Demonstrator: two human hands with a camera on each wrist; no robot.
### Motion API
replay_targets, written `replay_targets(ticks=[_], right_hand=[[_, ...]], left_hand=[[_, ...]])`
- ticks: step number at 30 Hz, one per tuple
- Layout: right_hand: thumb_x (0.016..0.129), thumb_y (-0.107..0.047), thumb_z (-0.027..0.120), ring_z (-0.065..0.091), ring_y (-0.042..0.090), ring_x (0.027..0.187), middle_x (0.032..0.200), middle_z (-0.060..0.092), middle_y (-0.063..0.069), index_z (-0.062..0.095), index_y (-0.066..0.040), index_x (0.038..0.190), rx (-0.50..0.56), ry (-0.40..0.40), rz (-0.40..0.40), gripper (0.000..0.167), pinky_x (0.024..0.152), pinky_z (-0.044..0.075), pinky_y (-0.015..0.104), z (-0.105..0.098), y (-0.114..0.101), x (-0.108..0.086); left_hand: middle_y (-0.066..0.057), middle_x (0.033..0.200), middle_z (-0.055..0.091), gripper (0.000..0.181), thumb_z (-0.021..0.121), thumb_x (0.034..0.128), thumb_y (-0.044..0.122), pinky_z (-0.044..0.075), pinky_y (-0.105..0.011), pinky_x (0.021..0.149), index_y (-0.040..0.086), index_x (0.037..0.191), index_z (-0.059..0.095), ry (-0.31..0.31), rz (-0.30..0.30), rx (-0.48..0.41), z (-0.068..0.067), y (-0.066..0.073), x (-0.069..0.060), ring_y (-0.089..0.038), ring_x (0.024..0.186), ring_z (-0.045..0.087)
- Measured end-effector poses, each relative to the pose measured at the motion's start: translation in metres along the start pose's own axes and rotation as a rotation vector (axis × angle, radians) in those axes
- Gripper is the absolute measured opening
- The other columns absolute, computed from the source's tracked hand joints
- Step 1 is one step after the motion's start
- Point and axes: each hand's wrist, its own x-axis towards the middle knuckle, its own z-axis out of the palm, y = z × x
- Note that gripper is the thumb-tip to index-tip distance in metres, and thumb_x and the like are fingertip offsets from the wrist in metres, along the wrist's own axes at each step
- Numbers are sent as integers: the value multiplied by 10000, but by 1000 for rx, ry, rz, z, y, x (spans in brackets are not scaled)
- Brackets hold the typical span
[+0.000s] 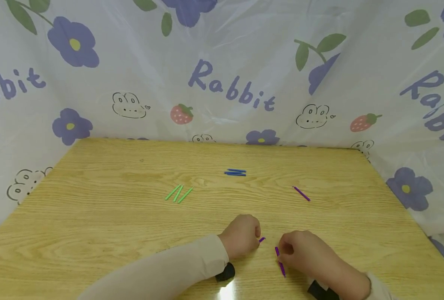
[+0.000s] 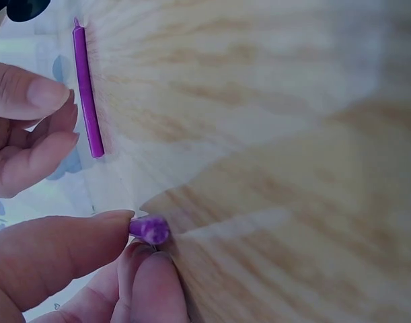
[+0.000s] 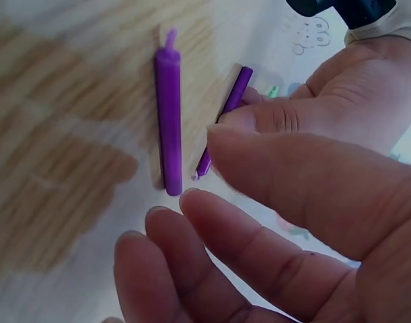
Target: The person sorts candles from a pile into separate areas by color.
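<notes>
My left hand pinches a thin purple candle between thumb and fingers, low over the wooden table. In the right wrist view that candle slants past the left fingertips, its wick end pointing down. A second purple candle lies on the table between the hands, its wick and full length visible in the right wrist view. Beside it is my right hand, thumb and fingers loosely bent and apart, with nothing between them.
Farther off on the wooden table lie a third purple candle at right, several dark blue sticks near the back, and three light green sticks left of centre. A printed white sheet hangs behind the table.
</notes>
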Motion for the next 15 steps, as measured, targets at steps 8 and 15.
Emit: replay_targets(ticks=[8,15], right_hand=[[769,-193,792,373,19,536,590,438,-128,559,-205,671,-19,10,-10,253,506,344,220,3,-2,-1],[758,-170,797,368,20,519,585,437,-125,557,-198,678,-28,9,2,254,485,338,217,6,-3,-3]], left_hand=[[39,674,525,191,682,698,-88,399,-197,552,64,643,580,-2,-4,-11,0,0,0,-73,609,443],[35,686,519,197,690,703,-86,398,-202,561,66,649,576,-8,-10,-9,0,0,0,-78,623,440]])
